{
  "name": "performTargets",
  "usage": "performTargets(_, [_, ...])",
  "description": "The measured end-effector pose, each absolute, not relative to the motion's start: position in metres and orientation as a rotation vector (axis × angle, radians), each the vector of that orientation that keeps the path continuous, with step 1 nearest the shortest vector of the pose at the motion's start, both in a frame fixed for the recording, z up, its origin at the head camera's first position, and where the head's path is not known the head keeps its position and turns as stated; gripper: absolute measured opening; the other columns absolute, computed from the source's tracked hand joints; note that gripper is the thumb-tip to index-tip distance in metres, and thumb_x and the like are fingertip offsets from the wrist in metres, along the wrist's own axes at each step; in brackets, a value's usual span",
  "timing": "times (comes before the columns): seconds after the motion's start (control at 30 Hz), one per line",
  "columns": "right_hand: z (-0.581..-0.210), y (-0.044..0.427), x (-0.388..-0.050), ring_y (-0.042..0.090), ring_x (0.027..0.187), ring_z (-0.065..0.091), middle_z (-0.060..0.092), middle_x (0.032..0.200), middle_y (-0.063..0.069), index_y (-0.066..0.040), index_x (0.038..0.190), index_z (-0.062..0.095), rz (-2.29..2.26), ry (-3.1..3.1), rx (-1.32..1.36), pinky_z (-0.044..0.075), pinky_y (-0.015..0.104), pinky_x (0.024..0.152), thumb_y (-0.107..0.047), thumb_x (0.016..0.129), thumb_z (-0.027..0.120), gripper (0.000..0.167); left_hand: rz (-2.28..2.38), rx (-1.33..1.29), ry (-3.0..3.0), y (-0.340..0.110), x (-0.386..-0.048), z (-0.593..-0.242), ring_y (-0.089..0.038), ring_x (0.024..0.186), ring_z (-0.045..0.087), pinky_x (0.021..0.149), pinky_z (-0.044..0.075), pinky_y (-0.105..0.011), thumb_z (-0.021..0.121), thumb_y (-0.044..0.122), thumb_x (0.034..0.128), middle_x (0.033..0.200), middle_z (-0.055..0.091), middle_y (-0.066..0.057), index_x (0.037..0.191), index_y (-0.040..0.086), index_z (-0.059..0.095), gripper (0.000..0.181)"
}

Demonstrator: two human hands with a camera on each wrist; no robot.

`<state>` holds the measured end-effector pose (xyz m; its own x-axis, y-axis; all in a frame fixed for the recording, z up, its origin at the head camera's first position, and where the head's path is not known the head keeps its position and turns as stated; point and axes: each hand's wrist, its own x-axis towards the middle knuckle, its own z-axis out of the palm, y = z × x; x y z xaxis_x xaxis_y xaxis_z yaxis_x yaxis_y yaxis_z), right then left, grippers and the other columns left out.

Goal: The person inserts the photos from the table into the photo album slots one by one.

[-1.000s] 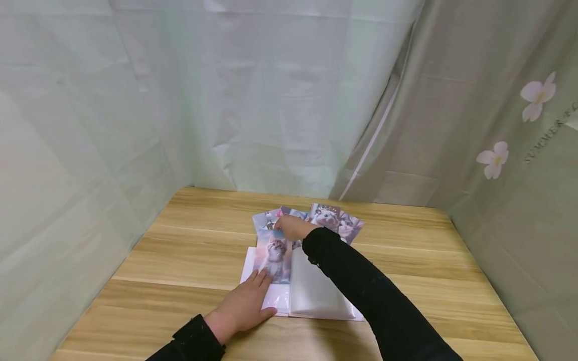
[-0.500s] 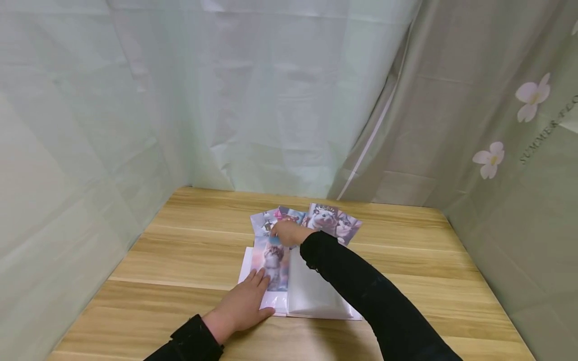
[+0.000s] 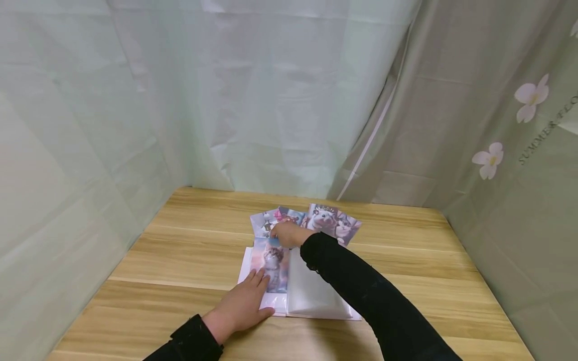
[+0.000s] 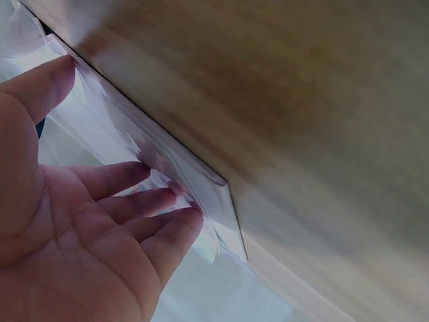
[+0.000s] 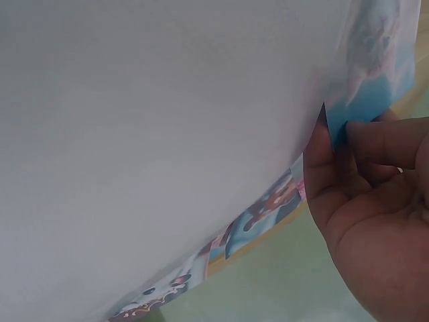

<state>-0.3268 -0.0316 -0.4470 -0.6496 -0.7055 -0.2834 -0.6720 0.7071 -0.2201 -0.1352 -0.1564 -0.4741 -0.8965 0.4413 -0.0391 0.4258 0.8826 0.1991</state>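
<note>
An open photo album [image 3: 316, 296] with clear sleeves lies on the table. Over its left page is a photo card [image 3: 273, 255] of a cat against a pink and blue sky. My right hand [image 3: 290, 233] pinches the card's blue top edge between thumb and fingers, as the right wrist view shows [image 5: 375, 201]. The fingers of my left hand [image 3: 244, 303] lie spread over the lower left of that page, touching the card's lower part. In the left wrist view, the left fingertips [image 4: 191, 216] press on the glossy page near its edge.
Several more photo cards [image 3: 344, 226] lie fanned out behind the album, partly hidden by the right hand and sleeve. A wood-grain table [image 3: 180, 250] bears everything. Pale curtains [image 3: 271, 100] hang at the back and both sides.
The cat photo card has slid down the left page towards me, with my right hand following slightly. More of the cards behind shows. My left hand stays in place.
</note>
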Motion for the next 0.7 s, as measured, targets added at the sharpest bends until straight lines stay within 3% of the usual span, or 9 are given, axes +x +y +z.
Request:
performTargets(0.43, [-0.443,-0.0305,-0.3257,0.01,0.075,0.05,0.062,0.087,-0.001,-0.011,0.1,0.069,-0.319,2.603,-1.091,0.043,0.021,0.074,0.001,0.087,0.054,0.023,0.277,0.685,2.964,-0.1573,-0.1341,-0.4753,-0.042,0.125,0.026,0.096,0.03,-0.048,0.058,0.05,0.0817,0.137,0.031,-0.026,0.131,-0.008,0.041,0.078])
performTargets(0.7, [-0.4467,-0.0364,-0.3252,0.009,0.07,0.05,0.06,0.078,-0.007,-0.015,0.097,0.071,-0.207,2.65,-1.144,0.042,0.019,0.069,0.0,0.084,0.056,0.024,0.288,0.668,2.956,-0.1567,-0.1345,-0.4742,-0.041,0.125,0.025,0.097,0.029,-0.048,0.058,0.05,0.0818,0.137,0.031,-0.026,0.131,-0.007,0.04,0.078])
